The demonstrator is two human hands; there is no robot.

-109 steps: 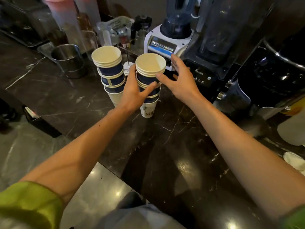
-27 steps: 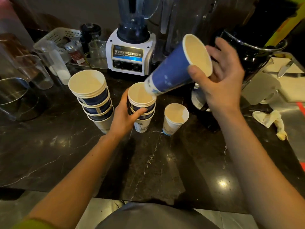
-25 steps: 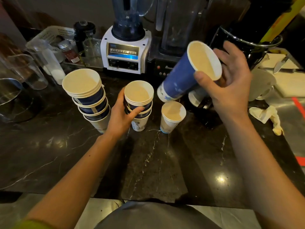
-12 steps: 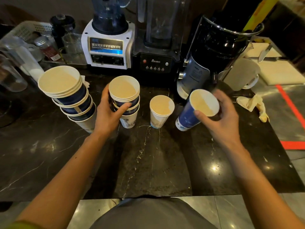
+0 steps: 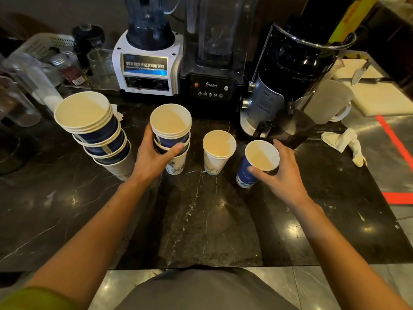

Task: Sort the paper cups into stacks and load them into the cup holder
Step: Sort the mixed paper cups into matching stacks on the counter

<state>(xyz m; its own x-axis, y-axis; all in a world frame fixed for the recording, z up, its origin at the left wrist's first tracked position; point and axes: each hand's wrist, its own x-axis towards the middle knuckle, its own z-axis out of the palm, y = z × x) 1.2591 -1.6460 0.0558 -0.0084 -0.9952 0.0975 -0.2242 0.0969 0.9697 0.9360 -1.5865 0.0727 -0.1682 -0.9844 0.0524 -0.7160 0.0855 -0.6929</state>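
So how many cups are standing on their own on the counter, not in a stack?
2. A white single cup stands free between the hands; a blue single cup is under the right hand. None seem hidden.

- The black blender base carries the word "Blenders" in pale script above a row of small round buttons.
- The white blender base has a dark and blue panel with a line of Chinese characters; they are too blurred to make out.
- The black grinder bears faint grey lettering on its dark body, not legible.
- A grey label low on the grinder shows a warning triangle and small print, too fine to read.
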